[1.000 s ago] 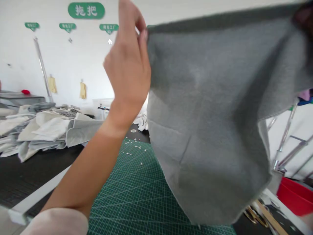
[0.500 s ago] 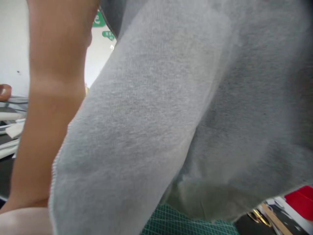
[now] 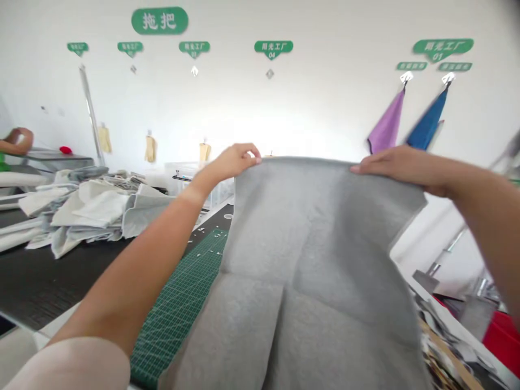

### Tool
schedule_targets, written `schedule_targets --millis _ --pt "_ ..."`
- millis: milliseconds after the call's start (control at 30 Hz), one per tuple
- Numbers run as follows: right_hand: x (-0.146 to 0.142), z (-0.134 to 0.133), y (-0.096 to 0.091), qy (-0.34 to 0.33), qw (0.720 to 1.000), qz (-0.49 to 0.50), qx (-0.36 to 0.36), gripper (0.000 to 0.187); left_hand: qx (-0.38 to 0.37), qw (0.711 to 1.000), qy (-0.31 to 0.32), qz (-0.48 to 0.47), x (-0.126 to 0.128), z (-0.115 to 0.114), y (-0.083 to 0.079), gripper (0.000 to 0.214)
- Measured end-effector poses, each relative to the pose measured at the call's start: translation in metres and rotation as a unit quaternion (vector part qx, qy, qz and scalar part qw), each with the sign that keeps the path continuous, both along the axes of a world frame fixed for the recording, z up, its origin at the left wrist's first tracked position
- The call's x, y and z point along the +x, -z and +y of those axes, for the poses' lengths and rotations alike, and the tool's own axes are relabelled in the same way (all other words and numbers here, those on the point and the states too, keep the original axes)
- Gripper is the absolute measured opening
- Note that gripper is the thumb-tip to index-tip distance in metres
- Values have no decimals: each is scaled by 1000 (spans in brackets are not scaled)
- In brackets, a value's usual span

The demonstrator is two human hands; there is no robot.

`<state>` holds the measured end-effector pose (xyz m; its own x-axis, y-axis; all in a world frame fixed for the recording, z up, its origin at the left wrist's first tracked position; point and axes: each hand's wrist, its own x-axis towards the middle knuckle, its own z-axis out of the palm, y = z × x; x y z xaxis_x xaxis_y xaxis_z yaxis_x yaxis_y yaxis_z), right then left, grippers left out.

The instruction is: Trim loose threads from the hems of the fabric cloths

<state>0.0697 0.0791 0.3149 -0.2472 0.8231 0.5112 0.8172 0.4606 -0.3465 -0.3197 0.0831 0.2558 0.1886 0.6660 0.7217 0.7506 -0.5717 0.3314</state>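
Note:
A large grey cloth [image 3: 317, 233] hangs spread out in front of me, with fold creases across its surface. My left hand [image 3: 239, 161] pinches its top edge near the left corner. Along the same edge, further right, my right hand [image 3: 394, 165] grips the cloth, thumb on the near side and the other fingers mostly hidden. The fabric drops from both hands over a green cutting mat [image 3: 187, 298], part of which it covers. Its lower end runs out of the picture.
Left on the black table [image 3: 60, 281] lies a heap of grey and white cloths [image 3: 93, 208]. Another person's hand [image 3: 18, 141] shows at the far left. Purple [image 3: 388, 122] and blue cloths [image 3: 428, 119] hang on the wall. A red item [image 3: 504, 341] lies at the lower right.
The grey cloth was close to the camera and filled most of the view. Now it hangs lower and further away, spread between both hands, and the wall shows above it.

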Motion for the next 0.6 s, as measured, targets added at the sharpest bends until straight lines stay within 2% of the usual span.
schedule_targets --millis 33,67,167,300,400,500,600 --pt "-6 7 21 -28 994 1 -102 56 -24 1000 12 2 -1 16 22 26" --pt "-9 15 41 -44 986 6 -161 55 -52 999 16 2 -2 29 43 26" --pt "-16 43 106 -80 970 17 -231 49 -138 990 14 14 -4 56 108 26" --pt "-29 62 201 -118 974 -39 -188 41 -199 980 3 -9 -4 58 188 26" --pt "-40 48 262 -97 982 -67 -150 40 -244 969 16 -26 -5 47 235 28" --pt "-45 20 301 -75 986 -90 -119 32 -270 961 48 -39 -11 34 271 31" --pt "-45 -6 321 -71 984 -112 -120 26 -252 966 49 11 -18 25 292 37"
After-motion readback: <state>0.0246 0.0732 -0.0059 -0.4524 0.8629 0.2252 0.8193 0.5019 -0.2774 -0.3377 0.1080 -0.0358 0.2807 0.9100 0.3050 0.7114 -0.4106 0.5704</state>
